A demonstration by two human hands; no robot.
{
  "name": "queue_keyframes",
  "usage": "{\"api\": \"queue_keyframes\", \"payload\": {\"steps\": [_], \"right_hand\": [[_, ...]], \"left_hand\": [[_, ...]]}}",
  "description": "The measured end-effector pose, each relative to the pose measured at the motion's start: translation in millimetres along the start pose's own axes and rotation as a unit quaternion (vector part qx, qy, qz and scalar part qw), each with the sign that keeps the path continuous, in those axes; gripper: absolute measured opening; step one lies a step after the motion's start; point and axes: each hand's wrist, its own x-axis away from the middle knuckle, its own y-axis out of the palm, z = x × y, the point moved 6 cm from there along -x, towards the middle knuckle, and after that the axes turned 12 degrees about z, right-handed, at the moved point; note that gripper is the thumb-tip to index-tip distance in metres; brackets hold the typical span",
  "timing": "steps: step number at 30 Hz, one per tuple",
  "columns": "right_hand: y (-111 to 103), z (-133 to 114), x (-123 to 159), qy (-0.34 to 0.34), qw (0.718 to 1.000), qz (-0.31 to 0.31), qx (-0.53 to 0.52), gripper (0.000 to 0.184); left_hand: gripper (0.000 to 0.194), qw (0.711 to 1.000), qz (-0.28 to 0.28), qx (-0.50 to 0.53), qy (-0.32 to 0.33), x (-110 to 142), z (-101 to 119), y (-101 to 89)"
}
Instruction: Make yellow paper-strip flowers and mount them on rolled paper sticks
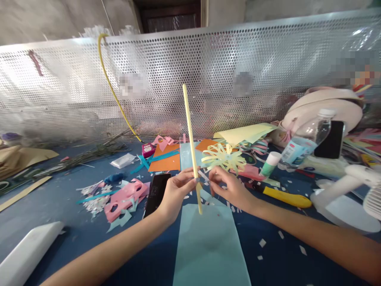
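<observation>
Pinched near its lower part, a long thin pale-yellow stick (189, 123) stands nearly upright in my left hand (177, 190). My right hand (230, 186) is just to the right, its thumb and fingers closed on a small whitish strip (203, 175) that reaches towards the stick. Whether the strip touches the stick I cannot tell. Below both hands lies a light-blue paper sheet (208, 246). Behind my right hand sits a pale-yellow paper-strip flower (224, 157).
A black phone (157, 192) and pink paper scraps (127, 198) lie left. On the right are a glue stick (270, 164), a yellow-handled cutter (287, 197), a plastic bottle (309, 139) and a white fan (354, 186). A perforated metal panel (166, 79) rises behind the table.
</observation>
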Motion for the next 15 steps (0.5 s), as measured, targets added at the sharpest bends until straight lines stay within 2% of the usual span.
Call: {"api": "queue_keyframes", "payload": {"steps": [7, 15], "right_hand": [[16, 5, -1, 0.004, 1.000, 0.005, -0.029, 0.011], [22, 27, -2, 0.028, 0.996, -0.045, -0.076, 0.026]], "left_hand": [[0.028, 1.000, -0.004, 0.004, -0.010, 1, -4, -0.7], [0.026, 0.996, -0.056, 0.042, -0.053, 9, -6, 9.5]]}}
